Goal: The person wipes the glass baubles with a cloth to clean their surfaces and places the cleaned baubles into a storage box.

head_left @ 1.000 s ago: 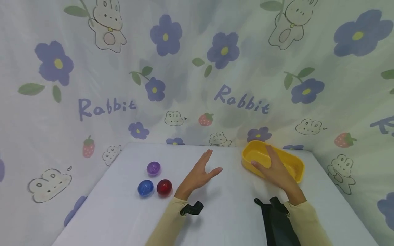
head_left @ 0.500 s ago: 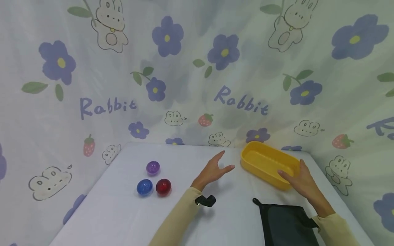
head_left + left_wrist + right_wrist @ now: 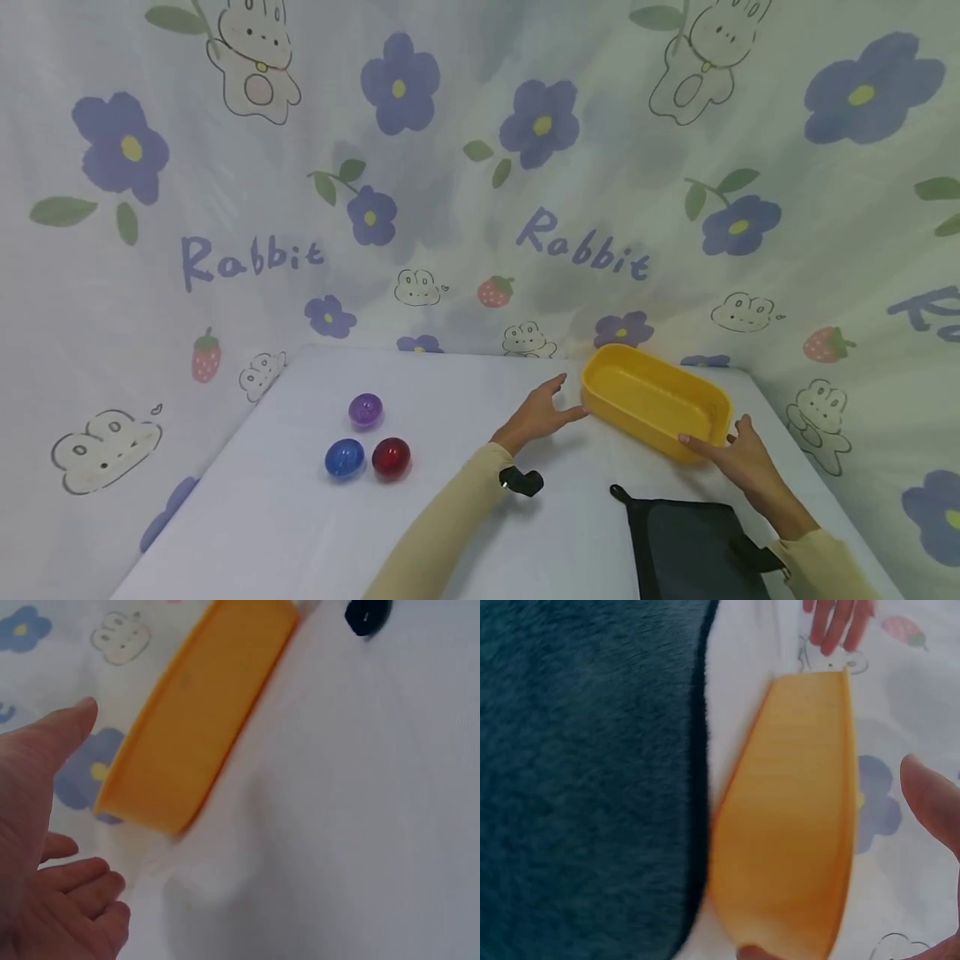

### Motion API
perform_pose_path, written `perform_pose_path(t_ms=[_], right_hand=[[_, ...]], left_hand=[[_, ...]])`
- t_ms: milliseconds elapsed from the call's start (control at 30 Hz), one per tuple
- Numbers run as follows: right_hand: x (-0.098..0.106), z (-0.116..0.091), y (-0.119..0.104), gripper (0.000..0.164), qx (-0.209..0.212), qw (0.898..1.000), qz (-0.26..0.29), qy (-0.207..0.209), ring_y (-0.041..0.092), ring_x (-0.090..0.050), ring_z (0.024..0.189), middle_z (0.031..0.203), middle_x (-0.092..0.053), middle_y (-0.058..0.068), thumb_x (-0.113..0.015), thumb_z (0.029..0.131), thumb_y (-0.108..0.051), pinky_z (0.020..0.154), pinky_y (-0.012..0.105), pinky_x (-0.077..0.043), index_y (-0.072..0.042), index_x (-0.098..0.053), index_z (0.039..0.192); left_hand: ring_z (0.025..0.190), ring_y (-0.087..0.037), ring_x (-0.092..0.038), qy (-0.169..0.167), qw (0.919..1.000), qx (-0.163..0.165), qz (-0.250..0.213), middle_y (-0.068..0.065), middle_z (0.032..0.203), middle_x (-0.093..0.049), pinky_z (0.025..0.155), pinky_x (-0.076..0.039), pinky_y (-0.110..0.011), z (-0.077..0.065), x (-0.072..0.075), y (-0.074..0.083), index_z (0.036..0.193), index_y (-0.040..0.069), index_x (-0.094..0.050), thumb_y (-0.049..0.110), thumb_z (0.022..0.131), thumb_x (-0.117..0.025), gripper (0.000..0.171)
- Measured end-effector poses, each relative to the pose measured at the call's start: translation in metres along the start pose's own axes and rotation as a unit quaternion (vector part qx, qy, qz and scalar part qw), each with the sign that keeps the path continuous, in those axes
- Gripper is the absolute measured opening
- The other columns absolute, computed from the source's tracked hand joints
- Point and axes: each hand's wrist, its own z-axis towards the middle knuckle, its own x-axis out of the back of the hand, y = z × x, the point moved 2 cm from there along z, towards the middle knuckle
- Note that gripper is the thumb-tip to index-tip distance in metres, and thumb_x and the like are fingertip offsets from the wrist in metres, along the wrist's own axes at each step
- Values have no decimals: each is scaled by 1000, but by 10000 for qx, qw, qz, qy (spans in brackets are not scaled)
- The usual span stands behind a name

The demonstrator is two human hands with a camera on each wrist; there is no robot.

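A yellow plastic bin [image 3: 645,396] sits at the back right of the white table. My left hand [image 3: 536,414] is just off its left end, fingers and thumb spread; in the left wrist view a gap separates the hand from the bin [image 3: 187,720]. At the other end is my right hand [image 3: 746,462], its thumb reaching over the near right corner and its fingers outside the end wall. The right wrist view has that thumb apart from the bin's rim [image 3: 847,825]; whether the fingertips touch the wall cannot be told.
A dark cloth pad [image 3: 693,542] with a hanging loop lies in front of the bin. On the left are three shiny balls: purple [image 3: 366,410], blue [image 3: 345,458] and red [image 3: 391,458]. A printed rabbit-and-flower curtain [image 3: 450,183] stands behind the table.
My left hand has moved right, up to the bin's left end. My right hand has shifted from over the bin to its right end. The balls and the pad stay put.
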Motion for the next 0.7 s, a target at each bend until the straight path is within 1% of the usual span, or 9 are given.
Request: perform_pose_path(t_ms=[67,167,200,267,333,367,433,600,700], right_hand=[[-2,0,2,131,125,9999,47,-5,58,-15,153,165,7,41,-68,93,-58,123,71,-24,9,26,155],[-9,1,4,118,524,9985,126,47,51,-34,145,161,-21,38,-73,93,-50,119,68,-34,8,4,159],[-11,2,4,111,708,9973,149,82,47,-40,139,157,-30,35,-75,92,-47,116,64,-40,6,-3,159],[-13,2,4,102,1020,9945,119,225,38,-48,127,148,-41,29,-79,91,-42,106,46,-49,3,-14,155],[-15,3,3,96,1268,9912,77,360,30,-52,119,143,-46,24,-81,89,-39,96,27,-50,0,-21,153],[-15,4,3,94,1355,9899,43,426,26,-54,115,142,-48,23,-82,89,-38,90,21,-49,0,-23,152],[-16,4,4,91,1417,9885,-25,534,22,-55,111,140,-50,21,-83,88,-37,83,13,-46,-1,-27,151],[-18,7,9,91,1515,9868,18,574,26,-56,116,142,-50,22,-83,88,-34,83,15,-47,-1,-26,152],[-20,10,12,92,1611,9850,67,621,26,-57,117,142,-50,23,-83,89,-33,84,14,-48,-1,-26,152]], left_hand=[[151,-30,-43,-31,10000,25,10,-10,165,-42,123,-40,-50,4,-5,0,162,13,-33,55,92,-73,91],[151,-29,-44,-5,9999,152,38,-9,165,-43,124,-40,-49,10,-10,-1,162,14,-33,58,90,-73,94],[151,-28,-44,22,9998,170,29,-9,165,-43,124,-40,-48,12,-11,-2,163,14,-32,59,91,-72,94],[151,-27,-44,77,9997,216,-54,-8,166,-41,124,-39,-48,17,-11,-1,163,14,-31,59,91,-72,94],[151,-26,-44,117,9995,260,-163,-7,166,-41,124,-39,-48,20,-12,0,163,15,-30,60,91,-71,94],[151,-26,-44,131,9993,270,-228,-7,166,-40,124,-39,-48,22,-13,0,164,15,-30,60,91,-70,94],[152,-27,-43,113,9987,337,-365,-6,167,-40,124,-39,-50,24,-15,2,164,17,-29,61,91,-70,95],[153,-28,-40,16,9964,541,-650,-4,168,-38,124,-37,-55,27,-25,5,165,21,-27,64,89,-70,97],[154,-28,-38,-21,9949,578,-826,-4,169,-36,125,-35,-57,29,-30,7,166,22,-24,63,88,-72,100]])
